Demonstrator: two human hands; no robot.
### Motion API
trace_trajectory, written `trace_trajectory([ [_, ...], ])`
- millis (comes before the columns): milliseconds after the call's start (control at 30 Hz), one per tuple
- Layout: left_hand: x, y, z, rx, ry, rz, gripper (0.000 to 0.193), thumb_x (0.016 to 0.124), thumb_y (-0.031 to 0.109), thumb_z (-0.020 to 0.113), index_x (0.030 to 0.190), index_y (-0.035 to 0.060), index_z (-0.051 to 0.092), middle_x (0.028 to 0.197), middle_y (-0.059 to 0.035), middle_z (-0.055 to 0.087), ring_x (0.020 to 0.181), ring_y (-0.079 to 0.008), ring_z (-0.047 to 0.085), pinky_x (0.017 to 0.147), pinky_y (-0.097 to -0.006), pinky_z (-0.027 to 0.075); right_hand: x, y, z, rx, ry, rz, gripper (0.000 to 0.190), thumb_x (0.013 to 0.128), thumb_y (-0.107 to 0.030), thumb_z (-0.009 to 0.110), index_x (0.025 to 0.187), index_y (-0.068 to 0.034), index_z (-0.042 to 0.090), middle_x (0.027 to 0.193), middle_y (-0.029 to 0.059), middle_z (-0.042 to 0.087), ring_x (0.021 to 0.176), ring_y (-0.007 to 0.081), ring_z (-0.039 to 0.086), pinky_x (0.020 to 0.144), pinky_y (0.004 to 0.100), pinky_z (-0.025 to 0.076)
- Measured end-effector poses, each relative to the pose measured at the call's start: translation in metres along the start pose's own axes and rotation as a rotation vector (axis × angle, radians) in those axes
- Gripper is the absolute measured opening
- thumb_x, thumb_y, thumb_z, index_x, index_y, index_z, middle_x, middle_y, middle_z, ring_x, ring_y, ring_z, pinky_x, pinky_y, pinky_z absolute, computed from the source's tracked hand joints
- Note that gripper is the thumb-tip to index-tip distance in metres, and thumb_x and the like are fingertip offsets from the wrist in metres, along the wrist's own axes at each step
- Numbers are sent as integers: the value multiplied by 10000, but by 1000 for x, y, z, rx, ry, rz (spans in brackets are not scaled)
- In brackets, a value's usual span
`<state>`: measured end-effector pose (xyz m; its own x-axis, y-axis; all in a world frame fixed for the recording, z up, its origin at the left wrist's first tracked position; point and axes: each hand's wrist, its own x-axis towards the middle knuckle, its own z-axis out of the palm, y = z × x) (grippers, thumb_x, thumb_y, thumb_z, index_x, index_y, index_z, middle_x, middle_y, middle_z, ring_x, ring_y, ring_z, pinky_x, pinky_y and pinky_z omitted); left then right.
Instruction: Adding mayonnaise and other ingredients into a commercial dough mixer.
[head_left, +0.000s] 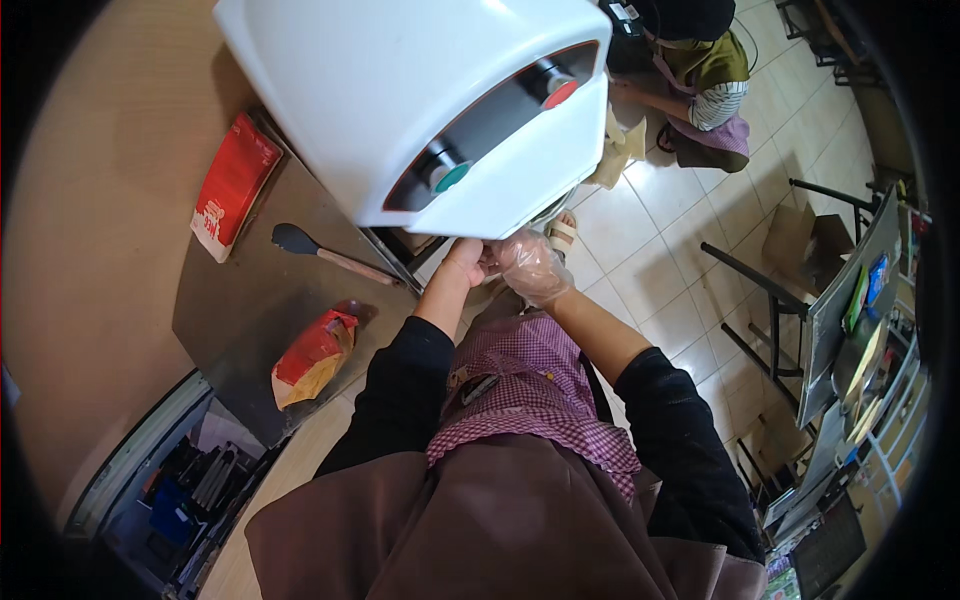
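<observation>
Directly before me stands a large white machine (420, 97) with a dark panel, a green-faced knob (451, 178) and a red-faced knob (560, 95). My bare left hand (471, 262) is at its lower front edge, fingers bent and partly hidden. Beside it, my right hand (529, 264) wears a clear plastic glove, its fingertips out of sight under the machine's edge. Whether either hand grips something cannot be told. On the table to the left lie a spatula (330, 255) with a dark head and wooden handle, a red packet (236, 184) and an opened red and yellow packet (316, 358).
The grey tabletop (225, 307) borders the machine on the left. A co-worker (701, 97) crouches or sits on the tiled floor beyond it at upper right. On the right stand a metal-legged table (814, 330) bearing packets and a bowl, and a cardboard box (787, 240).
</observation>
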<state>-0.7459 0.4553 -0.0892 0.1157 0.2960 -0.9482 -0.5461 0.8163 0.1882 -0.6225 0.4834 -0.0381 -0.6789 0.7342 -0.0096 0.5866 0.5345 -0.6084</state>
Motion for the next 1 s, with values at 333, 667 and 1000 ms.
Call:
trace_trajectory([
  [333, -11, -7, -3, -140, -90, 41, 358, 935, 305, 314, 1132, 49, 467, 978, -128, 589, 858, -239, 596, 769, -381, 495, -24, 55, -40, 615, -228, 730, 389, 743, -338, 639, 911, 8, 585, 948, 149, 583, 792, 255, 559, 694, 330, 464],
  [667, -25, -8, 14, 141, -92, 153, 360, 933, 312, 332, 1102, 25, 467, 819, -129, 589, 639, -165, 580, 621, -284, 504, 0, 57, 6, 1985, -471, 1352, 235, 862, -206, 459, 975, -10, 522, 899, 125, 558, 788, 227, 535, 812, 416, 415],
  [1000, -42, 0, 32, 437, 8, 112, 241, 906, 250, 449, 985, 28, 499, 714, -51, 506, 508, -116, 498, 549, -290, 499, 4, 65, 42, 2090, -165, 1302, 142, 808, -62, 473, 893, 32, 538, 845, 150, 565, 722, 279, 545, 624, 366, 453],
])
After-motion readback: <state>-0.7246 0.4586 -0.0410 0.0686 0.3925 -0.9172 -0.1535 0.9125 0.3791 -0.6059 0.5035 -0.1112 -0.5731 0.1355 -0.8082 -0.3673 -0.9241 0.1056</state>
